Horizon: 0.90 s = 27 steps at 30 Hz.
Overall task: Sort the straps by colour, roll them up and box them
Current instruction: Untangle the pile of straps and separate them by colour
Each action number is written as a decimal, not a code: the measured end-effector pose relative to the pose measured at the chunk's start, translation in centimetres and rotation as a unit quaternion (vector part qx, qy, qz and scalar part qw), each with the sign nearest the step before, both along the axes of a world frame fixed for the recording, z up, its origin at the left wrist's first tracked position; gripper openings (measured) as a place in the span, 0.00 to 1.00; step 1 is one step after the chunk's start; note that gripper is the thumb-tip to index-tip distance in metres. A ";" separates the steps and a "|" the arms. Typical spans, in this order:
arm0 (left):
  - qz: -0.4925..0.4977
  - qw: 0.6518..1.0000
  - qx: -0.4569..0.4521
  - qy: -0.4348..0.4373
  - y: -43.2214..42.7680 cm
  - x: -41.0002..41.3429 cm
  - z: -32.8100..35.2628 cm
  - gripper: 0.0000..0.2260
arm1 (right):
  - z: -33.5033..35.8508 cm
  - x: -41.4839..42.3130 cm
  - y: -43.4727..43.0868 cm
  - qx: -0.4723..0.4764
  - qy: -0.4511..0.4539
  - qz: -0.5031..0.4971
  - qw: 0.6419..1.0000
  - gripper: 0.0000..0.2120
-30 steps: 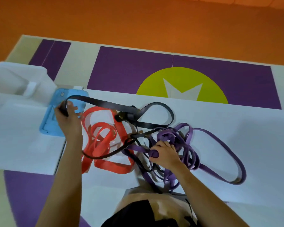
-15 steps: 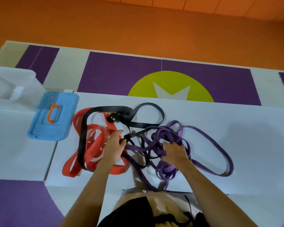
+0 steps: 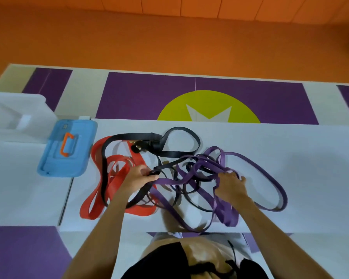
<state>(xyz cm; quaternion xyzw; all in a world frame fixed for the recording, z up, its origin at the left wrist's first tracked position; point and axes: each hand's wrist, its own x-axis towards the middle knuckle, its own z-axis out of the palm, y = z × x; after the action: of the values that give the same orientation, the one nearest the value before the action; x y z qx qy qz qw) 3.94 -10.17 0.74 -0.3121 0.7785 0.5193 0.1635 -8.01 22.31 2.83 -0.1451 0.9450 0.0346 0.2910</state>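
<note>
Purple, red and black straps lay in one tangle on the white counter [image 3: 310,158], head view, looking down over both forearms.

- Red flat strap [image 3: 142,210]: left side of the heap, several loose loops lying flat, nearest the lid.
- Black webbing strap [image 3: 129,135]: ran over the red loops, up to a dark buckle at the far side of the heap, then a wide loop toward the middle; thinner black runs threaded through the purple.
- Purple flat strap [image 3: 226,216]: right side, one long loop thrown out toward the right, a doubled bundle at the near counter edge.
- Left hand [image 3: 138,179]: thumb and fingers pinched on the black webbing strap at the point where it crossed a purple run.
- Right hand [image 3: 230,184]: fingers curled into the purple loops, gripping them, knuckles up.
- Blue plastic lid with an orange handle [image 3: 81,137]: flat on the counter, left of the red strap, apart from it.
- White translucent plastic box [image 3: 42,109]: far left, just beside the lid; contents could not be made out.
- Purple floor mat [image 3: 149,93] with a yellow-green circle beyond the counter.
</note>
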 end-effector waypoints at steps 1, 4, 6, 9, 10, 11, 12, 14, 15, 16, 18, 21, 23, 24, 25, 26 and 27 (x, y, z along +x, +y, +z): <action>0.018 1.000 0.022 0.007 -0.1 0.0 0.7 0.11 | -0.1 0.3 -0.2 -0.005 0.001 0.001 1.000 0.23; 0.027 0.997 0.066 0.021 -0.1 0.4 1.9 0.12 | -0.4 1.2 -0.8 -0.065 0.016 -0.028 0.997 0.21; 0.010 0.998 0.047 0.030 0.1 0.6 2.6 0.13 | -1.0 1.9 -1.2 -0.067 0.065 -0.010 0.996 0.22; 0.025 0.998 0.026 0.056 0.7 0.8 3.5 0.11 | -2.3 2.9 -2.2 -0.059 0.147 0.023 0.987 0.23; 0.041 0.996 0.030 0.068 0.9 0.9 3.9 0.09 | -2.5 3.2 -2.8 -0.069 0.161 0.025 0.984 0.22; 0.054 0.995 0.029 0.083 1.1 1.0 4.1 0.08 | -2.7 3.3 -3.3 -0.086 0.172 0.028 0.981 0.21; 0.056 0.994 0.018 0.097 1.0 1.1 4.1 0.06 | -2.8 3.4 -3.9 -0.107 0.178 0.034 0.978 0.20; 0.044 0.992 0.001 0.116 0.9 1.3 4.0 0.03 | -2.9 3.4 -5.1 -0.169 0.168 0.066 0.969 0.19; 0.039 0.992 -0.003 0.119 0.8 1.4 3.9 0.03 | -2.8 3.4 -5.8 -0.205 0.144 0.090 0.964 0.19; 0.038 0.992 -0.005 0.123 0.9 1.4 4.0 0.03 | -2.5 3.2 -6.4 -0.234 0.107 0.113 0.960 0.21; 0.040 0.991 -0.010 0.130 1.0 1.5 4.1 0.05 | -2.0 3.2 -7.8 -0.264 0.029 0.156 0.951 0.26; 0.025 0.990 -0.043 0.131 0.9 1.5 3.8 0.10 | -1.8 3.3 -10.0 -0.240 -0.078 0.162 0.954 0.33; 0.000 0.991 -0.055 0.120 0.6 1.8 3.4 0.16 | -2.2 3.4 -10.7 -0.210 -0.103 0.152 0.960 0.25; -0.012 0.991 -0.062 0.114 0.4 2.0 3.2 0.18 | -2.6 3.3 -10.8 -0.209 -0.089 0.147 0.963 0.16; -0.021 0.991 -0.068 0.112 0.3 2.1 3.1 0.21 | -2.9 3.3 -10.7 -0.218 -0.073 0.136 0.964 0.06; -0.029 0.991 -0.072 0.110 0.2 2.3 3.0 0.23 | -3.1 3.2 -10.3 -0.235 -0.067 0.116 0.963 0.02; -0.034 0.991 -0.070 0.107 0.1 2.5 2.9 0.26 | -3.3 3.0 -9.9 -0.256 -0.061 0.095 0.960 0.04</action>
<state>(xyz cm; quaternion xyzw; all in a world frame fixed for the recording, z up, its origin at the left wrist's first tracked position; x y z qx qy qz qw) 6.41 -10.11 3.68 -0.2393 0.8362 0.4878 0.0743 -4.99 12.42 -0.48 -0.3061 0.8844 -0.1897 0.2969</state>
